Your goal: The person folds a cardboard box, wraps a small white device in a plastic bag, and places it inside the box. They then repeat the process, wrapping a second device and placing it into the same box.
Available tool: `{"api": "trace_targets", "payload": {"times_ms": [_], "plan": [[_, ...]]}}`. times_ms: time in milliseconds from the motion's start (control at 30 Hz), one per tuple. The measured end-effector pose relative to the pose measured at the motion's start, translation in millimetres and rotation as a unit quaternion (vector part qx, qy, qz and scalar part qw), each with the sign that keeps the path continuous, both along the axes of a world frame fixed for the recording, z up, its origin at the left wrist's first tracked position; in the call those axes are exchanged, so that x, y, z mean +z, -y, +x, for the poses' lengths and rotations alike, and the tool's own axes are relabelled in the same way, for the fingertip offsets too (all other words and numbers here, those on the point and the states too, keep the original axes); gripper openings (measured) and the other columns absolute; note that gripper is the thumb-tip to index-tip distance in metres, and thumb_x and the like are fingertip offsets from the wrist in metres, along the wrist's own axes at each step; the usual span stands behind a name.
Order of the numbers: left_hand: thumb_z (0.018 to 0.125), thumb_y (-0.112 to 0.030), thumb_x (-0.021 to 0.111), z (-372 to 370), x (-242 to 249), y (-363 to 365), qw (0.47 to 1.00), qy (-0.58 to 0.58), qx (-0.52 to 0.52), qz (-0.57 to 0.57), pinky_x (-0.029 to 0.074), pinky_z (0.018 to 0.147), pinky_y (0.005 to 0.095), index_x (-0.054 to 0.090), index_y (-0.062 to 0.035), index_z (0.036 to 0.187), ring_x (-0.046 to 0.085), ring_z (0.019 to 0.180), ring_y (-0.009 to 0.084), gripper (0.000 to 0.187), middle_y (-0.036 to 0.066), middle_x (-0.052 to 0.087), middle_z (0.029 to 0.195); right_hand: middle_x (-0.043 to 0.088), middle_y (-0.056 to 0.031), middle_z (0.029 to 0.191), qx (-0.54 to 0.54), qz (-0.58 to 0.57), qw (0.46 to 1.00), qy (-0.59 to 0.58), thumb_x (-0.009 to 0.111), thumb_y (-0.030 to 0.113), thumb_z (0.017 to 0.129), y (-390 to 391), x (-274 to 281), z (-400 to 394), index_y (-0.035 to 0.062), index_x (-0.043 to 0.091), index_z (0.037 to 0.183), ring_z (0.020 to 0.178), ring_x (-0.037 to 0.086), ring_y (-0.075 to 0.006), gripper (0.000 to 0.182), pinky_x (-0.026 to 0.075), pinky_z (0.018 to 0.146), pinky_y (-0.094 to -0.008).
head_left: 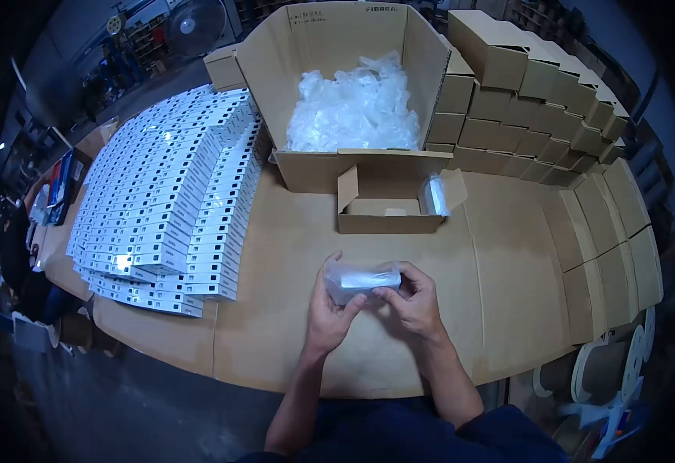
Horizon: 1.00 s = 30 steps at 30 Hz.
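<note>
Between my two hands, above the table, is a small silvery-white item in a clear plastic bag. My left hand grips the bag's left end, thumb in front. At the other end my right hand pinches it with thumb and fingers. Beyond them a small open cardboard box stands with its side flaps folded out. Inside it, against the right wall, is a similar plastic-wrapped item.
A large open carton full of clear plastic bags stands at the back. Rows of white labelled boxes are stacked at left. Brown cardboard boxes are piled at back right, with more along the right edge.
</note>
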<state>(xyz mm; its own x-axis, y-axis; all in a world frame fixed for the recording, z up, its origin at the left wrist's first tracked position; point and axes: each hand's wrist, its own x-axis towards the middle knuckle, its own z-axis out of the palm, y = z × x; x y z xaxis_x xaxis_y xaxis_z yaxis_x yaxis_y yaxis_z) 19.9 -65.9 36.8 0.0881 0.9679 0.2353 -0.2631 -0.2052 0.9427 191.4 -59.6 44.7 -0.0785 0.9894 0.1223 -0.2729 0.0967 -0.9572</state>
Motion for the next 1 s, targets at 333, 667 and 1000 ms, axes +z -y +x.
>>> {"api": "trace_targets", "payload": {"times_ms": [333,667,1000], "plan": [[0.109,-0.025,0.052,4,-4,4,0.974,0.165,0.018,-0.157,0.062,0.088,0.0371,0.065,0.004,0.111,0.071,0.098,0.0204,0.032,0.013,0.069,0.107,0.075,-0.0171,0.113,-0.008,0.029,0.996,0.081,0.069,0.008,0.097,-2,6,1,-0.0046,0.076,0.103,0.107,0.068,-0.0197,0.016,0.052,0.095,-0.0318],[0.109,-0.028,0.052,4,-7,-5,0.969,0.141,0.09,-0.181,0.064,0.079,0.0352,0.065,0.0026,0.106,0.072,0.091,0.0204,0.034,0.013,0.07,0.102,0.068,-0.0173,0.128,0.047,0.225,0.943,0.241,0.076,-0.001,0.08,-3,19,13,0.0112,0.077,0.117,0.114,0.066,-0.032,0.038,0.049,0.103,-0.0407],[0.112,-0.03,0.04,-4,-9,-5,0.974,0.146,0.036,-0.172,0.063,0.087,0.038,0.051,-0.0001,0.122,0.069,0.105,0.0254,0.033,0.018,0.057,0.131,0.075,-0.0145,0.117,0.04,0.144,0.947,0.284,0.082,0.002,0.075,-11,20,17,0.0068,0.077,0.114,0.115,0.067,-0.0313,0.039,0.049,0.103,-0.0418]]}}
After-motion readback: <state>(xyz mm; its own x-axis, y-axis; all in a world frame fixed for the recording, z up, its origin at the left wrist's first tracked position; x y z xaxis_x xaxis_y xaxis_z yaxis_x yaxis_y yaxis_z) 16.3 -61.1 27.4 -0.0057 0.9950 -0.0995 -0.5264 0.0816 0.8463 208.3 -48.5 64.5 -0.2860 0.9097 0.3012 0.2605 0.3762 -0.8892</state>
